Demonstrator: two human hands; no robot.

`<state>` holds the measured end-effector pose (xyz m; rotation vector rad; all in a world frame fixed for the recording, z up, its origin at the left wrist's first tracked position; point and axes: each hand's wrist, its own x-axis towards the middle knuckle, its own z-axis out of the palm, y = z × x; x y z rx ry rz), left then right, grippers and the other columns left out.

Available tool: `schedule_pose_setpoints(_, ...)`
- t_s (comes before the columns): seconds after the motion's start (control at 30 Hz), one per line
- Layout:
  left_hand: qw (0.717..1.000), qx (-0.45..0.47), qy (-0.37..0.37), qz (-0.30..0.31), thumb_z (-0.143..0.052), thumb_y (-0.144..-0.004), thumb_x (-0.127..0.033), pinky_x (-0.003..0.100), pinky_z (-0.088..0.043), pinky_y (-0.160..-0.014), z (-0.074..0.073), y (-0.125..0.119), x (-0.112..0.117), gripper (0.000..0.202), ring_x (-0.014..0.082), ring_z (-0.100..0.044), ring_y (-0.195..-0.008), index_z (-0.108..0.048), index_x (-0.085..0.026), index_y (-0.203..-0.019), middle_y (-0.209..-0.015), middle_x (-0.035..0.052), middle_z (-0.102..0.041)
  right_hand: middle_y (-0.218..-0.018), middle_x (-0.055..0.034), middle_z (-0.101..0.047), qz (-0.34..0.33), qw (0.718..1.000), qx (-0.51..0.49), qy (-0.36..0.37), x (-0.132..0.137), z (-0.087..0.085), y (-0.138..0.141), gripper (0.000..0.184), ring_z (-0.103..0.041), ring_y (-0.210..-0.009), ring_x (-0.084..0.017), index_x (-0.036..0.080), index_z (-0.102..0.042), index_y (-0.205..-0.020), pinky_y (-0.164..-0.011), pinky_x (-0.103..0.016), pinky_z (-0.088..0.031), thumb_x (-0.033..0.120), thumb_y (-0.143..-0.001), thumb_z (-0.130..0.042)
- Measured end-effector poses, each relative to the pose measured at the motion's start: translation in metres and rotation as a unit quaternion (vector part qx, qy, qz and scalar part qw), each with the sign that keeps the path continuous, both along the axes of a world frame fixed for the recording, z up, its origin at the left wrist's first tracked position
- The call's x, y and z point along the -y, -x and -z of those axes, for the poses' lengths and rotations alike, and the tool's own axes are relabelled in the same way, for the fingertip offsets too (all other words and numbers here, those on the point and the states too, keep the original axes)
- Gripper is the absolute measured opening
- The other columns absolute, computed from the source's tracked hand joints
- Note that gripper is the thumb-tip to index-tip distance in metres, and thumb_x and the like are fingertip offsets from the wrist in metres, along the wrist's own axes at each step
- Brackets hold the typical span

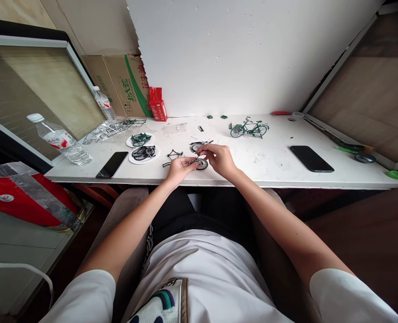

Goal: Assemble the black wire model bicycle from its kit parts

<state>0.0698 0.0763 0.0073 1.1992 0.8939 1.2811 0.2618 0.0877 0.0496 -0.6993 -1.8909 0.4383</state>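
Above the front part of the white table, my left hand [181,169] is closed on a small black model bicycle wheel [203,164] with thin spokes. My right hand [222,159] pinches at the wheel's upper left side; whatever its fingertips hold is too small to make out. Just behind the hands lies another black wheel part [195,146], partly covered by my right fingers. A black model bicycle frame [175,154] is on the table beside my left hand. Farther back to the right stands an assembled green model bicycle [250,128].
Left of the hands are a plate of black parts [144,153], a plate of green parts [140,139] and a phone [112,164]. Water bottles [62,141] and a red box [157,105] stand behind. A second phone [311,159] lies right. The table edge [286,184] is near my lap.
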Motion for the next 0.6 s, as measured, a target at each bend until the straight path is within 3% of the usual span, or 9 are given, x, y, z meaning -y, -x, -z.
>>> schedule_pose_setpoints(0.6, 1.0, 0.011, 0.003, 0.002, -0.104, -0.058, -0.04, 0.05, -0.061, -0.1, -0.0014, -0.0011, 0.0008, 0.058, 0.0306, -0.082, -0.09, -0.08, -0.011, -0.102, -0.099, 0.013, -0.084, -0.097, -0.0049, -0.08, 0.0, 1.0, 0.016, 0.005, 0.0033, -0.003, 0.0005, 0.037, -0.076, -0.086, -0.018, 0.02, -0.077, -0.096, -0.075, -0.027, -0.062, 0.007, -0.079, -0.047)
